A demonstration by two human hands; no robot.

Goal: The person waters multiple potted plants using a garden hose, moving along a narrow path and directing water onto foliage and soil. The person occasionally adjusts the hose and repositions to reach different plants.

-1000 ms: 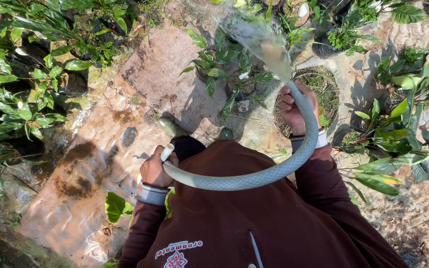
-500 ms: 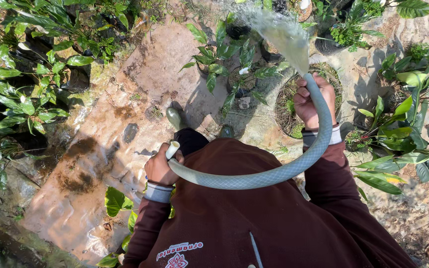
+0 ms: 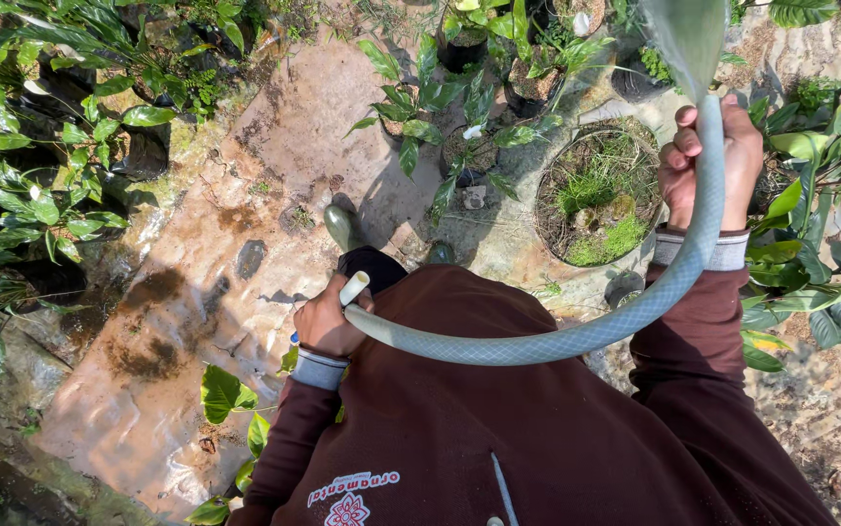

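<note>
A pale green braided hose (image 3: 576,336) curves in front of my chest from one hand to the other. My left hand (image 3: 325,321) grips it at its white fitting, near my waist. My right hand (image 3: 712,161) is closed around the hose close to its outlet, raised toward the top right. Water (image 3: 688,34) fans out from the outlet toward the plants above. Below my right hand sits a round pot (image 3: 600,195) with grass growing in it.
Wet stone ground (image 3: 196,292) spreads at the left and centre. Leafy plants (image 3: 40,185) crowd the left edge, potted plants (image 3: 459,107) stand ahead, and broad-leaved plants (image 3: 829,214) line the right. My green boots (image 3: 344,229) show below.
My right hand has lifted the hose outlet up and to the right, and the spray has swung from the middle pots toward the top right. The left hand stayed at the fitting.
</note>
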